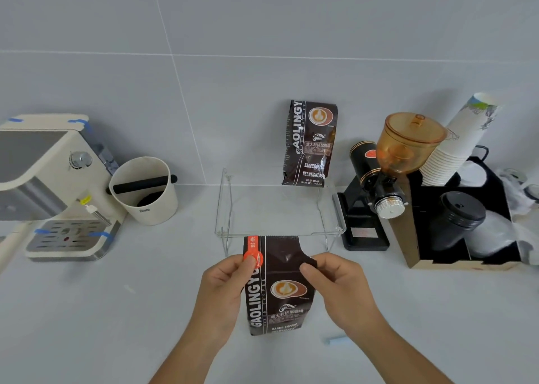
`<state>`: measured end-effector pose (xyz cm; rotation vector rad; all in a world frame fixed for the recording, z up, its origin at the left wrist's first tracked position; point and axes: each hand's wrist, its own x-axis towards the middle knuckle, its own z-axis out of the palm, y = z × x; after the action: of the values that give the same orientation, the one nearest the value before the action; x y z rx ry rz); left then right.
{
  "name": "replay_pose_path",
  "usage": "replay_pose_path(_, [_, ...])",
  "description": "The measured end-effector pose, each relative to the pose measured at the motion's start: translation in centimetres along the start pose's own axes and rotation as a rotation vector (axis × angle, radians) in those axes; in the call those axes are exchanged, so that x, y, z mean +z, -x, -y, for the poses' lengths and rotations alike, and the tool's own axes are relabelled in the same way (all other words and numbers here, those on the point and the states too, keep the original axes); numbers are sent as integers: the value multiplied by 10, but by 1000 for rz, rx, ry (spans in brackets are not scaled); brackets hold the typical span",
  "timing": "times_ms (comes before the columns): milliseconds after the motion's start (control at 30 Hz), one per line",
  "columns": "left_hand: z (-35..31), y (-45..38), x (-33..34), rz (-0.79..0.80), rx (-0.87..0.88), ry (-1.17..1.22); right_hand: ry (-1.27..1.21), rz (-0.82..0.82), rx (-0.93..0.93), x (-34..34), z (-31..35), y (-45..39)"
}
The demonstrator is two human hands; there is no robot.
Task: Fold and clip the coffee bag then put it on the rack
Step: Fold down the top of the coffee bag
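Observation:
A dark brown coffee bag [278, 293] with an orange seal sticker stands on the counter in front of me. My left hand [226, 284] pinches its upper left edge at the sticker. My right hand [335, 281] pinches the upper right corner, which is bent down. Behind the bag stands a clear acrylic rack [280, 208]. A second, identical coffee bag [310, 143] stands upright on the rack's back right, against the wall. A pale blue clip [335, 340] lies on the counter to the right of the held bag.
An espresso machine [55, 185] and a white knock box [144, 191] stand at the left. A black grinder with an amber hopper [388, 173] sits right of the rack. Beyond it, a box [463, 217] holds paper cups and black lids.

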<state>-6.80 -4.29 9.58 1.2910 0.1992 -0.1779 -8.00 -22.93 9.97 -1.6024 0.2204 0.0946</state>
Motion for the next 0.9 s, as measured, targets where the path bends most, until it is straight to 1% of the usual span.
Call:
replay_pose_path(67, [0,0,0,1,9,-25,-4,-13,-31,-1,-4,1])
replay_pose_path(200, [2,2,0,-11,-8,-59,-15,-1,-27,0,-6,3])
replay_pose_path(367, [-16,5,5,-73,66,-53,-20,14,-23,-3,1,-2])
replay_pose_path(433, [-20,5,6,-100,94,-46,-10,-27,-42,-2,6,-4])
replay_pose_path(500, [-21,3,4,-110,134,-105,36,-20,-85,0,10,-6])
replay_pose_path(600, [-19,0,0,-76,202,-264,170,20,-195,6,15,-8])
replay_pose_path(667, [-18,-3,-4,-68,222,-337,213,35,-228,9,18,-11])
replay_pose_path(767, [-19,-4,-9,-46,211,-383,225,70,-213,10,18,-13])
replay_pose_path(900, [-20,-2,-11,-15,188,-361,207,76,-208,13,17,-12])
